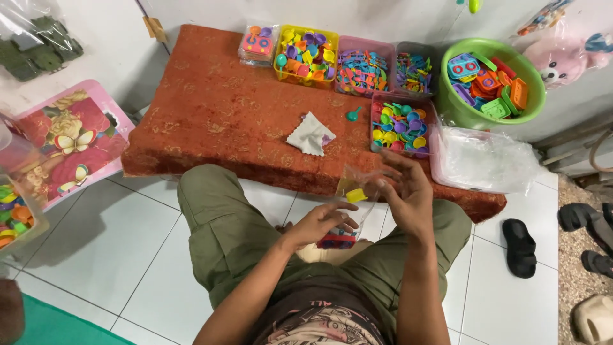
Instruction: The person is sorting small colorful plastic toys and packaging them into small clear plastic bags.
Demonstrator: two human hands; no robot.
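I sit cross-legged on a tiled floor facing a low rust-red cushion point(223, 108). My left hand point(319, 223) grips the lower part of a small clear plastic bag point(357, 191) that holds a yellow toy piece and a red and blue piece at the bottom. My right hand point(405, 188) pinches the bag's upper edge with fingers partly spread. Just beyond it stands a clear tray of small round coloured toy pieces point(401, 124). A teal spoon-shaped piece point(353, 115) and a filled small clear bag point(311, 134) lie on the cushion.
Trays of coloured plastic toys line the cushion's far edge: yellow point(306, 54), pink point(363, 67), clear point(414, 70). A green bowl point(491, 83) of larger toy parts and a tub of clear bags point(482, 160) are on the right. A pink stool point(70, 137) stands left, sandals point(520, 246) right.
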